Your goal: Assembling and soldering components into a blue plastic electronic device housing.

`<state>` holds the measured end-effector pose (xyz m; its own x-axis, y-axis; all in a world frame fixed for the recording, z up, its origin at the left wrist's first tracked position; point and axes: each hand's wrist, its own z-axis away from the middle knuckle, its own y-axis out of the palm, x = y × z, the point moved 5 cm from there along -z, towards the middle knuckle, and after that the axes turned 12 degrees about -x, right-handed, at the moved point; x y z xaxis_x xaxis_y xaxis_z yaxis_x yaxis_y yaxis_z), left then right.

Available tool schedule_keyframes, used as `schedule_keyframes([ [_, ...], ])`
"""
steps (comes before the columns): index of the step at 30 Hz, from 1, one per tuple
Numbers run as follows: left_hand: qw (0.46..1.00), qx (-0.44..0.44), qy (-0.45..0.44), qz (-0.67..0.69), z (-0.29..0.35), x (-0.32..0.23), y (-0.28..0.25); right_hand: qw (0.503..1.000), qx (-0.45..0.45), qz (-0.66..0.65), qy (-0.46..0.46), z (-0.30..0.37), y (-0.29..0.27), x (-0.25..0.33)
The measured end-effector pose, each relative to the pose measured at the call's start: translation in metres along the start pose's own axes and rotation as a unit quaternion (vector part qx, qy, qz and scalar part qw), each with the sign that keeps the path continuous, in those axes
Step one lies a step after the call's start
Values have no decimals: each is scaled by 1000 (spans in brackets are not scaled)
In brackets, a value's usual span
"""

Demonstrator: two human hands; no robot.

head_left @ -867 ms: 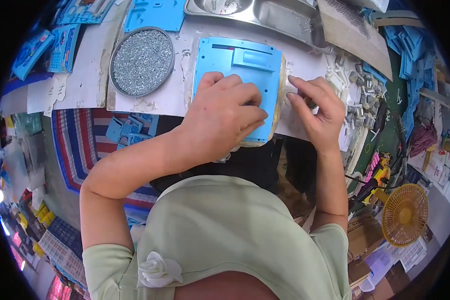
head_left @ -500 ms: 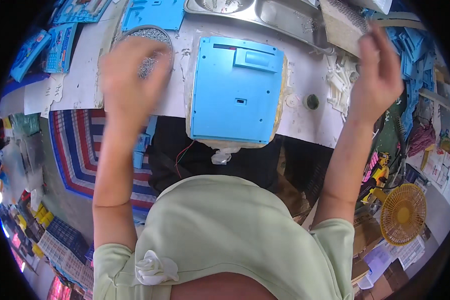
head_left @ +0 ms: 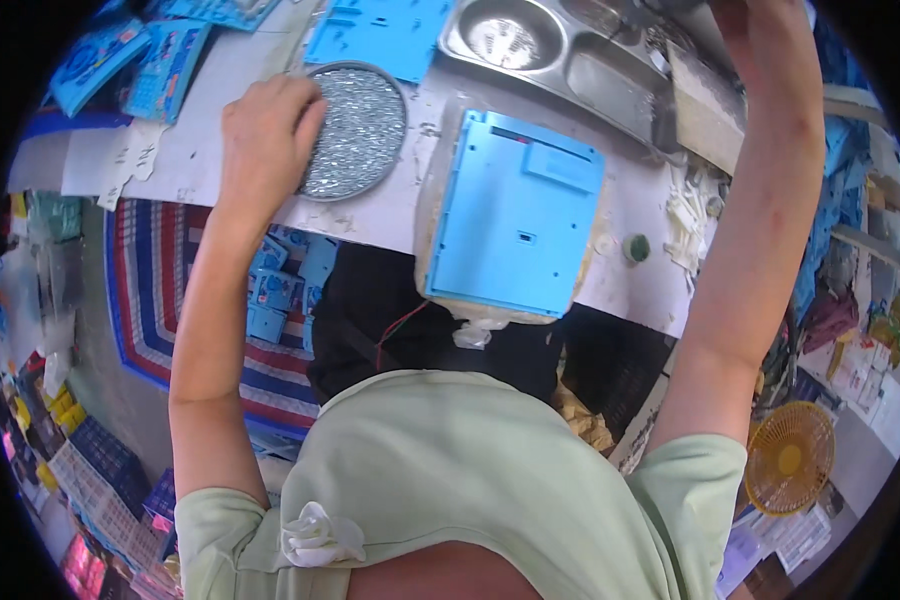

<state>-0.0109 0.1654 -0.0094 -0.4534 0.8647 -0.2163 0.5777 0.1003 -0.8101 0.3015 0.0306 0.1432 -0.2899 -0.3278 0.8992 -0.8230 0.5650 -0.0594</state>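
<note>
My left hand [head_left: 268,135] is at the left rim of a round dish [head_left: 404,130] filled with small silvery screws [head_left: 355,125]. Its fingers are curled together, and whatever they hold is hidden. At the upper right edge my right hand [head_left: 755,25] reaches away from me, its fingertips cut off or in shadow. In front of me a flat light-blue plastic case [head_left: 500,225] lies on a padded, wrapped support [head_left: 425,215]. The case has screw holes, a small slot and a raised block near its far edge. Red and green wires [head_left: 398,325] hang below its near left corner.
A steel compartment tray [head_left: 560,75] with small metal parts stands beyond the case. White plastic pieces [head_left: 687,225] and a small green-topped round container [head_left: 636,248] lie right of it. Blue panels [head_left: 170,70] are stacked far left. A yellow fan [head_left: 790,457] stands low right.
The view has shifted, moving the table things right and down. My right hand has reached farther to the upper edge. My left hand has drawn to the dish's left rim, uncovering the screws.
</note>
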Motion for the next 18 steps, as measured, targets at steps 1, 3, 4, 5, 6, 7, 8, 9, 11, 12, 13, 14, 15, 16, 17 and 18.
schedule_keyframes([
  [1,1000,-10,16,12,-2,2,2,1000,-20,1,0,8,7,3],
  [3,998,-26,-10,57,-2,2,0,996,-82,-46,-1,32,16,2],
  [4,994,-35,-54,92,-1,3,-1,992,-90,-84,20,41,19,1],
  [5,986,-45,-95,133,-3,0,1,985,-55,-140,83,51,15,0],
  [6,964,5,-154,219,-4,-10,0,980,-50,-163,102,62,18,2],
  [7,928,55,-210,302,1,-27,-5,974,-45,-186,120,75,20,5],
  [8,878,75,-250,401,9,-50,-8,968,-42,-205,138,88,20,10],
  [9,814,95,-285,498,17,-75,-11,961,-22,-251,115,103,29,23],
  [11,769,120,-261,570,27,-116,-16,948,16,-306,92,125,43,52],
  [12,818,75,-162,546,25,-127,-24,945,19,-314,87,133,46,61],
  [13,855,28,-60,515,24,-139,-31,943,23,-323,82,140,47,70],
  [14,879,-22,42,475,25,-150,-39,944,8,-323,73,146,49,74],
  [15,877,-33,45,477,26,-154,-40,945,1,-318,73,149,49,77],
  [16,876,-44,48,478,28,-157,-40,947,-8,-311,72,153,48,81],
  [17,876,-54,51,477,29,-158,-42,950,-10,-303,79,154,48,82],
  [18,875,-53,53,479,28,-160,-41,951,-10,-297,85,155,48,82],
])
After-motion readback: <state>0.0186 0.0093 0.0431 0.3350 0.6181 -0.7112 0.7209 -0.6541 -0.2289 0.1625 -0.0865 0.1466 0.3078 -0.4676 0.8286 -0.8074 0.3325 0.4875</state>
